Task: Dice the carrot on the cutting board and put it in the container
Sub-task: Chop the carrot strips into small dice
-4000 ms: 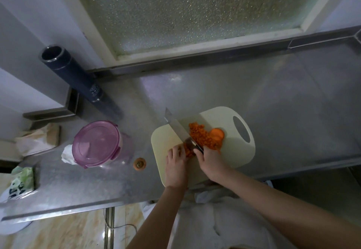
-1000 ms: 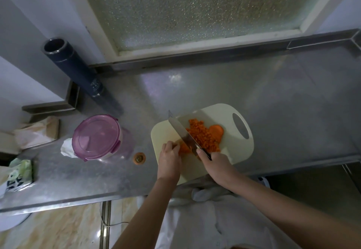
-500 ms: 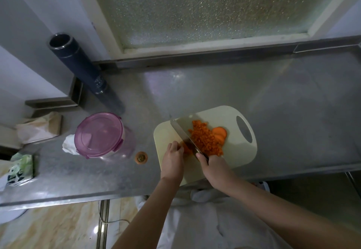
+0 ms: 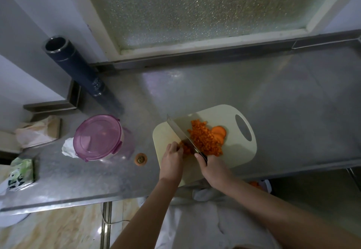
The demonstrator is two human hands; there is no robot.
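the cutting board (image 4: 230, 115) lies on the steel bench (image 4: 283, 102), and the carrot is all on it: a diced heap (image 4: 205, 141) in the middle, a few uncut slices (image 4: 219, 132) at the heap's far right, and a small uncut bit (image 4: 185, 149) left of the knife (image 4: 180, 131). the right hand (image 4: 214, 168) is wrapped round the knife handle. half a second ago the blade showed as a thin strip; now its broad face is turned up towards the camera. the left hand (image 4: 172, 160), fingers curled, presses its fingertips on the small bit just as before. the container (image 4: 97, 137) stands well to the left with its purple lid on, unmoved, and a carrot end (image 4: 141, 158) lies between it and the board.
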